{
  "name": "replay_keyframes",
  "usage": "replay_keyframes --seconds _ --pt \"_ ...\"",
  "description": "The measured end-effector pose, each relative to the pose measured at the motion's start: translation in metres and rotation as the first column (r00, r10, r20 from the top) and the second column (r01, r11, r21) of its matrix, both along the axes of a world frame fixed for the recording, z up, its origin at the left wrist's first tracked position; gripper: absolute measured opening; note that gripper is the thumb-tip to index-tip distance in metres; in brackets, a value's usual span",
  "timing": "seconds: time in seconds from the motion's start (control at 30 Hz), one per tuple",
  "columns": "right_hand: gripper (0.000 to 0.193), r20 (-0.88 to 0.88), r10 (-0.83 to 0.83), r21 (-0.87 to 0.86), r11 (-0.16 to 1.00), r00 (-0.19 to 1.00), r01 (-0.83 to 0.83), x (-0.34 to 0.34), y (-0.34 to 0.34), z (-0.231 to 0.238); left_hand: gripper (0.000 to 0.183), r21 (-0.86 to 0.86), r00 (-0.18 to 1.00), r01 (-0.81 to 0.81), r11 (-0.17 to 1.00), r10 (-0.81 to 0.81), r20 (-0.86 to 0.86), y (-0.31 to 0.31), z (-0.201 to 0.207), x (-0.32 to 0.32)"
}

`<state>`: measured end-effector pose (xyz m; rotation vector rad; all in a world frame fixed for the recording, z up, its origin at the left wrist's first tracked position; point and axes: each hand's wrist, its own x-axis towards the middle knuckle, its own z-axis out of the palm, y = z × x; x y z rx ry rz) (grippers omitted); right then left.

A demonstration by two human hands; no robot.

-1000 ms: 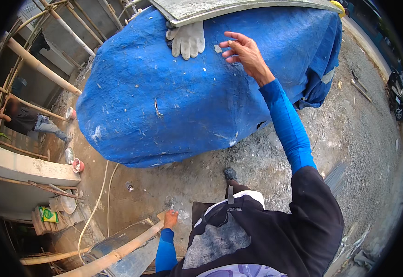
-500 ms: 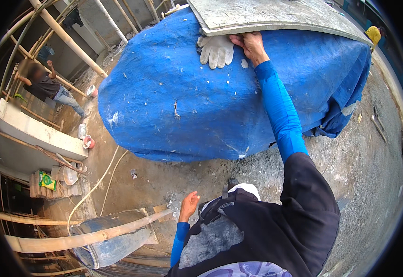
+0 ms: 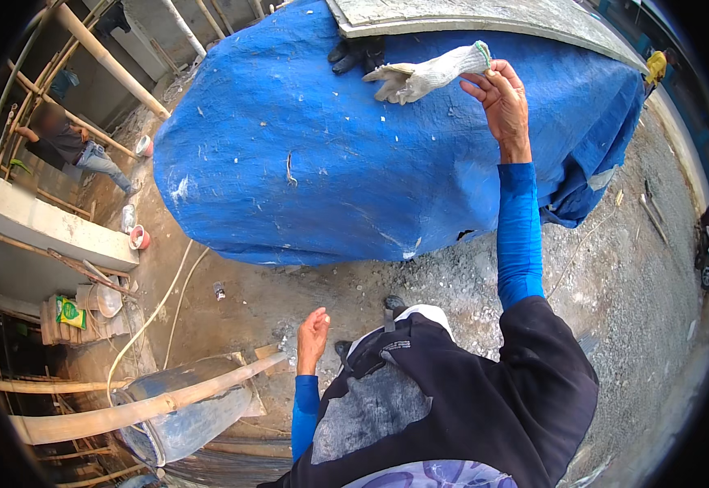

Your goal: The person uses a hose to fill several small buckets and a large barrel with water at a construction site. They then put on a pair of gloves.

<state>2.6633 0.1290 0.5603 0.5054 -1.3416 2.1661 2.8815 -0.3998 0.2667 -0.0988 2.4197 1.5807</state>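
A white knit work glove (image 3: 432,75) with a green-edged cuff dangles sideways over the blue tarp (image 3: 330,163). My right hand (image 3: 502,102) pinches the cuff between thumb and fingers. Just left of the glove, dark fingers of what looks like a black glove (image 3: 356,54) stick out from under the grey flat board (image 3: 484,28) lying on the tarp; the rest of it is hidden. My left hand (image 3: 312,337) hangs low beside my body, its fingers loosely bent and nothing seen in them.
At left, a person (image 3: 78,146) stands by bamboo poles (image 3: 115,65). Reddish buckets (image 3: 138,237) sit near a low wall (image 3: 54,220). A blue drum (image 3: 200,415) lies under a bamboo pole at lower left. A hose (image 3: 155,313) crosses the ground. Another person in yellow (image 3: 655,67) is far right.
My right hand has drawn the white glove from under the board's edge and moved right and toward me with it. The black fingers now show. The person at left has lowered an arm.
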Motion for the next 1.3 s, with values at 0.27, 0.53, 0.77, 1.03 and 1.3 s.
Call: replay_keyframes --seconds 0.27,0.53,0.77,1.03,1.3 --pt "0.019 0.064 -0.273 0.498 0.843 0.960 0.206 0.076 -0.016 0.068 0.021 0.339 0.941 0.178 0.924 -0.059 -0.333 0.117 0.186 -0.078" --pt "0.013 -0.397 -0.577 0.902 -0.104 0.714 0.419 0.119 -0.079 0.087 0.023 0.490 0.880 0.394 0.778 -0.165 -0.445 0.221 0.321 -0.141" --pt "0.014 -0.299 -0.349 0.949 -0.005 0.888 0.317 0.128 -0.144 0.036 0.041 0.698 0.947 0.221 0.682 -0.320 0.013 0.206 0.286 -0.157" --pt "0.017 -0.180 -0.065 0.983 -0.035 0.981 0.178 0.127 -0.222 -0.058 0.017 0.527 0.963 -0.052 0.848 -0.097 0.251 0.122 0.198 -0.125" --pt "0.020 -0.122 -0.016 0.957 0.263 0.992 0.122 0.135 -0.281 -0.098 0.011 0.367 0.934 -0.331 0.869 0.357 -0.004 0.087 0.132 -0.083"
